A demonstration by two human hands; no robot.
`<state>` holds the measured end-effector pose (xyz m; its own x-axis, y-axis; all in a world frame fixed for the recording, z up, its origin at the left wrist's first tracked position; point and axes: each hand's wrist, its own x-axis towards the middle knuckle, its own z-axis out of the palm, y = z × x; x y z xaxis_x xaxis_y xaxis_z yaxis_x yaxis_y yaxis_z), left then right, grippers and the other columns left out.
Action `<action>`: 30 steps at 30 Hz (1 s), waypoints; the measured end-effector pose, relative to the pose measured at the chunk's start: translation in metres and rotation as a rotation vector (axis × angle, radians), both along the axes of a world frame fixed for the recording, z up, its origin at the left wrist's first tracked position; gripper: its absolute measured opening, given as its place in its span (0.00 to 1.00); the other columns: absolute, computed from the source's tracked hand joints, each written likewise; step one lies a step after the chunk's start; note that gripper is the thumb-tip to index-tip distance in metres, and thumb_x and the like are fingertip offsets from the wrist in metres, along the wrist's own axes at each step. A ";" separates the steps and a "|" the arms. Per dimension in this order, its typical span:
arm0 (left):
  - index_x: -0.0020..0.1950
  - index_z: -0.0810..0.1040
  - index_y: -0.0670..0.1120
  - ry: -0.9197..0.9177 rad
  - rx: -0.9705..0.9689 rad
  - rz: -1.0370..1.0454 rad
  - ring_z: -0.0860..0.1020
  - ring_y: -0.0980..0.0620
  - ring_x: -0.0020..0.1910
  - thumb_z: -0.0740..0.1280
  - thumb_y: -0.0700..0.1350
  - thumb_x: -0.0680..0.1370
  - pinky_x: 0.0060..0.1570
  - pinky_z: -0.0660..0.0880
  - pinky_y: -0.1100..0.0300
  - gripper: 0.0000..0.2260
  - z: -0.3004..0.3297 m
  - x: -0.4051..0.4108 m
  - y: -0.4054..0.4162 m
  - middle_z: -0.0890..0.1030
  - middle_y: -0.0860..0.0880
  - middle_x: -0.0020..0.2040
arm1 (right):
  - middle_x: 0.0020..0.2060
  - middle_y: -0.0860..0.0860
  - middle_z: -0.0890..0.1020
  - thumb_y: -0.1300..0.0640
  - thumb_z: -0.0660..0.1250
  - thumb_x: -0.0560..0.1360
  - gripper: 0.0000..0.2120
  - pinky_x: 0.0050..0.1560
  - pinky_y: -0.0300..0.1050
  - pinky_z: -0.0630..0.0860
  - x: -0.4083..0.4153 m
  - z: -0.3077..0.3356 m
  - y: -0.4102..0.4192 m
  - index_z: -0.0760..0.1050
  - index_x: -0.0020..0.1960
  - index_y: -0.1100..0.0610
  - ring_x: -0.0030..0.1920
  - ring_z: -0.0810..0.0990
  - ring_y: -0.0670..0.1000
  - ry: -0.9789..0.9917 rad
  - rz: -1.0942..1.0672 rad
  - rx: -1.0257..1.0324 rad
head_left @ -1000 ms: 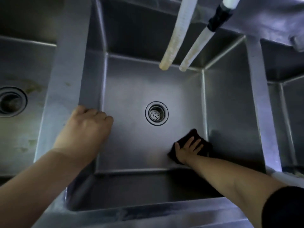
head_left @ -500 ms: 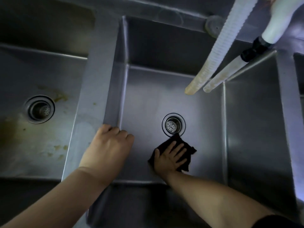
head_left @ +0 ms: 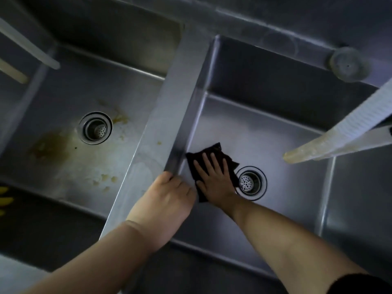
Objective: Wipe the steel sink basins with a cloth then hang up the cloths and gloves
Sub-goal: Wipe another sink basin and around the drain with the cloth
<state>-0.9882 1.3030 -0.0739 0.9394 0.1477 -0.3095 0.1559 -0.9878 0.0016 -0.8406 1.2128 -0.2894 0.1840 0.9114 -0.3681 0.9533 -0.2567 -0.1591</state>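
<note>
A dark cloth [head_left: 203,154] lies flat on the floor of the steel sink basin [head_left: 275,136], just left of its round drain [head_left: 251,183]. My right hand [head_left: 214,177] presses on the cloth with straight, spread fingers. My left hand [head_left: 167,198] grips the edge of the steel divider [head_left: 169,115] between the two basins, fingers curled over it. The left basin [head_left: 70,166] shows brown stains around its own drain [head_left: 95,128].
Two pale hoses [head_left: 339,141] hang over the right basin from the right. Another pair of hose ends [head_left: 25,54] shows at the upper left. A round plug [head_left: 347,63] sits on the back ledge. Something yellow [head_left: 5,200] pokes in at the left edge.
My right hand has slid the cloth leftward across the basin floor, from the right wall past the drain to the divider. The view has shifted so that more of the left basin shows.
</note>
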 end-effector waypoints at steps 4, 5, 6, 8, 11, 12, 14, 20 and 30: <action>0.33 0.76 0.50 0.056 0.004 0.016 0.75 0.48 0.31 0.52 0.39 0.65 0.42 0.74 0.59 0.14 0.000 0.001 0.000 0.75 0.50 0.30 | 0.78 0.51 0.44 0.46 0.52 0.80 0.29 0.72 0.58 0.41 0.031 -0.006 0.053 0.42 0.77 0.43 0.77 0.42 0.56 -0.009 -0.204 0.036; 0.33 0.76 0.51 0.060 0.008 0.021 0.75 0.48 0.31 0.52 0.40 0.65 0.42 0.74 0.59 0.14 0.000 0.001 0.001 0.75 0.51 0.30 | 0.78 0.51 0.46 0.46 0.53 0.80 0.29 0.71 0.58 0.46 0.035 -0.004 0.064 0.44 0.77 0.43 0.76 0.44 0.56 -0.001 -0.265 0.055; 0.33 0.76 0.51 0.064 0.010 0.024 0.75 0.48 0.31 0.52 0.40 0.65 0.42 0.74 0.60 0.14 0.000 0.001 0.001 0.75 0.51 0.29 | 0.78 0.51 0.49 0.47 0.54 0.80 0.28 0.70 0.58 0.49 0.037 -0.003 0.074 0.47 0.77 0.43 0.76 0.47 0.57 0.017 -0.320 0.069; 0.32 0.76 0.51 0.064 0.017 0.019 0.75 0.49 0.31 0.55 0.40 0.65 0.42 0.74 0.61 0.12 0.000 0.002 0.001 0.75 0.51 0.29 | 0.77 0.51 0.52 0.49 0.57 0.79 0.28 0.67 0.59 0.53 0.036 -0.002 0.085 0.51 0.76 0.44 0.74 0.51 0.59 0.046 -0.396 0.078; 0.32 0.75 0.50 0.058 0.022 0.008 0.75 0.48 0.30 0.56 0.39 0.65 0.42 0.74 0.61 0.10 0.000 0.000 0.001 0.74 0.51 0.29 | 0.76 0.54 0.54 0.55 0.65 0.75 0.35 0.64 0.63 0.57 0.022 -0.002 0.077 0.52 0.77 0.45 0.69 0.53 0.61 0.025 -0.379 0.046; 0.32 0.75 0.50 0.045 0.026 0.009 0.75 0.48 0.30 0.55 0.38 0.66 0.42 0.75 0.61 0.11 0.000 -0.001 0.001 0.74 0.51 0.29 | 0.76 0.56 0.55 0.56 0.67 0.72 0.38 0.63 0.63 0.59 0.015 -0.002 0.069 0.52 0.77 0.46 0.68 0.54 0.61 0.015 -0.349 0.029; 0.33 0.75 0.50 0.013 0.034 0.004 0.75 0.48 0.31 0.55 0.39 0.67 0.42 0.74 0.61 0.11 0.000 -0.003 0.001 0.75 0.51 0.29 | 0.73 0.58 0.61 0.56 0.71 0.68 0.40 0.58 0.61 0.64 -0.002 0.000 0.048 0.58 0.75 0.47 0.64 0.60 0.62 0.020 -0.272 0.004; 0.30 0.75 0.52 -0.037 0.009 -0.003 0.75 0.50 0.28 0.62 0.40 0.60 0.38 0.73 0.64 0.07 0.005 -0.005 0.000 0.75 0.53 0.27 | 0.45 0.56 0.80 0.54 0.69 0.63 0.24 0.29 0.50 0.73 -0.054 0.035 -0.014 0.68 0.57 0.51 0.37 0.77 0.62 0.065 -0.120 0.084; 0.30 0.79 0.50 -0.332 -0.164 -0.075 0.77 0.52 0.29 0.78 0.44 0.57 0.31 0.73 0.64 0.09 0.030 -0.039 0.003 0.77 0.53 0.27 | 0.39 0.54 0.80 0.58 0.54 0.74 0.13 0.36 0.51 0.80 -0.105 0.158 -0.037 0.68 0.34 0.45 0.40 0.81 0.57 0.491 -0.853 -0.036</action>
<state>-1.0272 1.3063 -0.0444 0.9988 0.0486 -0.0001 0.0476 -0.9789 0.1986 -0.9459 1.1761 -0.1313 0.5944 0.5307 -0.6042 0.2761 -0.8403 -0.4665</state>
